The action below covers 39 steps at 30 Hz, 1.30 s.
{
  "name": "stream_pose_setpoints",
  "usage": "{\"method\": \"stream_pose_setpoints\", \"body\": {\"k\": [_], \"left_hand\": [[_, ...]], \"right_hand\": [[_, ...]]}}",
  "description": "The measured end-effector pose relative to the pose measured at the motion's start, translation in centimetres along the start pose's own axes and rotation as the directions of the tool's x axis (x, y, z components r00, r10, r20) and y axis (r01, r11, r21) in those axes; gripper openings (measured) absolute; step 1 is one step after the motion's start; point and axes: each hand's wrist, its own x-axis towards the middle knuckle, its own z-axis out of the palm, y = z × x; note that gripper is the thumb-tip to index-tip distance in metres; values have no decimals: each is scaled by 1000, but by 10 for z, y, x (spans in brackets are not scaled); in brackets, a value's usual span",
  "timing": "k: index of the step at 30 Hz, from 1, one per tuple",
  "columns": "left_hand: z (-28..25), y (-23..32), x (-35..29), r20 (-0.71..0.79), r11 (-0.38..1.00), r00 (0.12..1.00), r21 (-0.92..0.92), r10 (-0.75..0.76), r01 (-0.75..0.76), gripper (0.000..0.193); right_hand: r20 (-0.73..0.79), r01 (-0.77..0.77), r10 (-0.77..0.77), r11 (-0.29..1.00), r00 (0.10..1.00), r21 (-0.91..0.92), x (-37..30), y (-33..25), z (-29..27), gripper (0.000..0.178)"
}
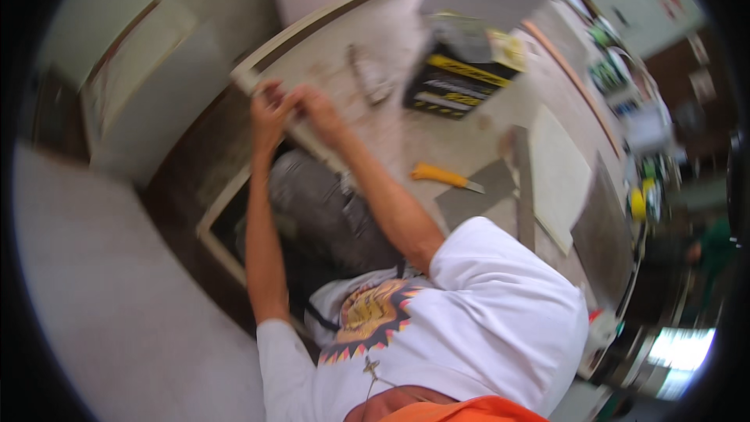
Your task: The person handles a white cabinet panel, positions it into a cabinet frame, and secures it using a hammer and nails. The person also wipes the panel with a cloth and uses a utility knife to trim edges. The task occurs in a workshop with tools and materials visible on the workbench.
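Note:
My left hand [270,109] and my right hand [314,108] meet close together over the far left corner of the workbench [344,121]. The fingers of both are bent and pinched. Anything between them is too small and blurred to name. A utility knife [437,174] with a yellow-orange handle lies on the bench, right of my right forearm, its blade over a dark grey sheet [486,194]. Beyond my right hand rests a pale, crumpled, elongated thing [370,75].
A black and yellow box [457,84] stands on the far side of the bench. Rightward lie a narrow grey strip [523,187], a pale sheet [558,168], a dark panel [608,238] and a long wooden strip [574,84]. At left is a large pale surface [117,289].

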Motion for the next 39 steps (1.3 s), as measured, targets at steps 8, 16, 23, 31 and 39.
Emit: {"method": "stream_pose_setpoints", "body": {"k": [8,16,23,31,39], "left_hand": [[1,10,-3,47,993,997,97,-66,61,51],[4,8,-2,68,989,997,147,-29,18,45],[-3,4,-1,108,996,994,90,-26,16,41],[1,9,-1,90,993,996,118,-5,-6,43],[1,24,-6,91,983,996,185,0,-17,43]], "right_hand": [[-132,-57,91,969,987,241,4,8,4,33],[-224,-17,85,957,971,289,3,5,3,44],[-259,-62,138,958,956,279,2,-1,12,53],[-88,4,16,975,996,224,2,4,8,60],[-28,26,-20,977,999,213,-6,-15,17,65]]}}
